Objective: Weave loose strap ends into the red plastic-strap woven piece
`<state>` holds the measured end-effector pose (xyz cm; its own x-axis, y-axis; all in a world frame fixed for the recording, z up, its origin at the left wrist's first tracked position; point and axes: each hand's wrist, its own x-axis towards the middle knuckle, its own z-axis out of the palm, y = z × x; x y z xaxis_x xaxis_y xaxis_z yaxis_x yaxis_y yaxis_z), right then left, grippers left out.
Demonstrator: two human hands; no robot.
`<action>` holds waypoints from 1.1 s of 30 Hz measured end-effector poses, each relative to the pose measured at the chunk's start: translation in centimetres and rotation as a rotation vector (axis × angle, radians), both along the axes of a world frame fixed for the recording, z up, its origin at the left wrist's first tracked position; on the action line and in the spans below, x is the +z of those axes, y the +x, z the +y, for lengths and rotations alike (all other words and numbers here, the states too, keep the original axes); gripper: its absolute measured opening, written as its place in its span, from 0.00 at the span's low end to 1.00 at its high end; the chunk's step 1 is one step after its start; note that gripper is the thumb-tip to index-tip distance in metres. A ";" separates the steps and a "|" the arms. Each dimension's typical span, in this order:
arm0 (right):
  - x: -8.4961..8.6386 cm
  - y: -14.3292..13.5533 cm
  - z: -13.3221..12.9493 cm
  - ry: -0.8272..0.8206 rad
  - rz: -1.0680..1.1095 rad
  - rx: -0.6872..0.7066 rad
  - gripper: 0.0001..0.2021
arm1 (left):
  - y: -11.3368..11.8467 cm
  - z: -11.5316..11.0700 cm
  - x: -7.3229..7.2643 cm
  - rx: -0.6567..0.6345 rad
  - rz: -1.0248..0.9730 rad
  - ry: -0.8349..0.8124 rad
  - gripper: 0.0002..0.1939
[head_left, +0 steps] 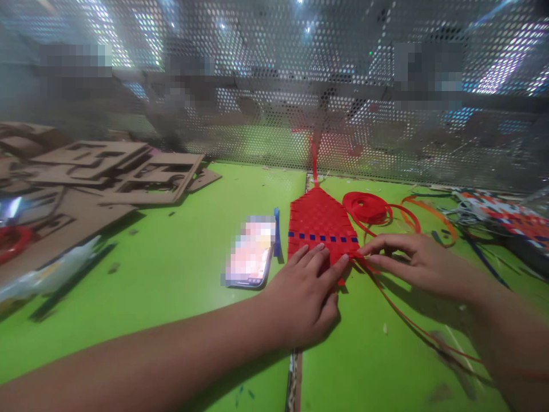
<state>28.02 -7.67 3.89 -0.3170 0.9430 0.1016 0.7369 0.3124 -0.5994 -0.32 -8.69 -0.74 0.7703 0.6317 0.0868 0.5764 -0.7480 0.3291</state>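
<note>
A red woven piece (319, 214) with one row of blue squares lies flat on the green table. My left hand (306, 292) rests over its near part, fingers stretched out and pressing on the weave. At the right edge of the piece, my right hand (407, 260) pinches a thin red strip (359, 253) between thumb and forefinger. A long loose strip runs from there toward the lower right, under my right arm. Beyond the right hand sits a coil of red strip (364, 207). My left hand hides part of the weave's near end.
A lit phone (251, 252) and a short blue strip (277, 232) lie left of the weave. Cut cardboard sheets (124, 171) are stacked at the far left. An orange strip (433, 214) and a multicoloured woven item (510, 214) lie right. A perforated metal panel (274, 114) stands behind.
</note>
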 end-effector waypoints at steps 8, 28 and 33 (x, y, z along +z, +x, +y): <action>-1.5 -1.7 0.5 0.033 -0.125 0.141 0.21 | 0.1 0.0 0.2 0.005 -0.018 0.003 0.34; -1.8 -3.2 -0.4 0.116 -0.364 0.114 0.14 | -0.2 0.0 0.9 -0.022 -0.022 -0.043 0.32; -1.3 -3.8 -0.6 0.117 -0.283 -0.071 0.13 | -0.1 0.1 0.8 -0.016 -0.024 -0.053 0.32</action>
